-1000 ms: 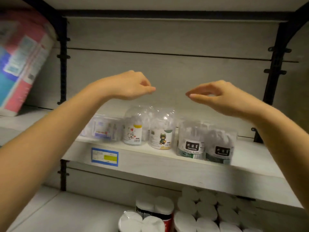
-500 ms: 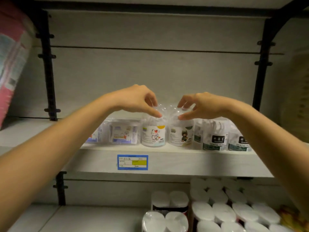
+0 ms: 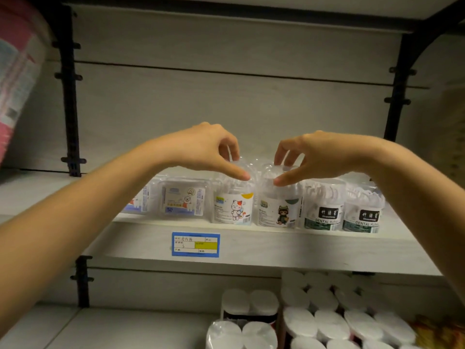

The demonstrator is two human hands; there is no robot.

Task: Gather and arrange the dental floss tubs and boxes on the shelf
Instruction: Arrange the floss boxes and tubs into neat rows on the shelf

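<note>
Two hands have come down onto the row within the last second: from hovering, loosely pinched, well above the tubs, they now sit on the domed lids of the middle pair, so the gathering step looks to be starting, with nothing yet lifted. Nearest the camera, on the lower shelf, stand wrapped white rolls (image 3: pixel 327 321), their writing unreadable. Above them the shelf (image 3: pixel 314 250) carrying the floss has a blue price label (image 3: pixel 195 244) on its front edge, with a yellow block and handwriting too small to read. The left hand (image 3: pixel 201 149) has thumb and fingers (image 3: pixel 230 148) clamped over the clear lid of the cat-label tub (image 3: pixel 233 209); the right hand (image 3: pixel 322 157) grips the monkey-label tub (image 3: pixel 278 210) the same way. The two tubs stand just beside each other at the front edge. To the right stand two dark-label tubs (image 3: pixel 327 210) printed "DENTAL FLOSS" under white characters. To the left lies a flat floss box (image 3: pixel 183 197) with a cartoon and a "50", another box partly hidden beyond it. Farthest left, a pink and blue packet (image 3: pixel 17 79) leans on the next bay.
</note>
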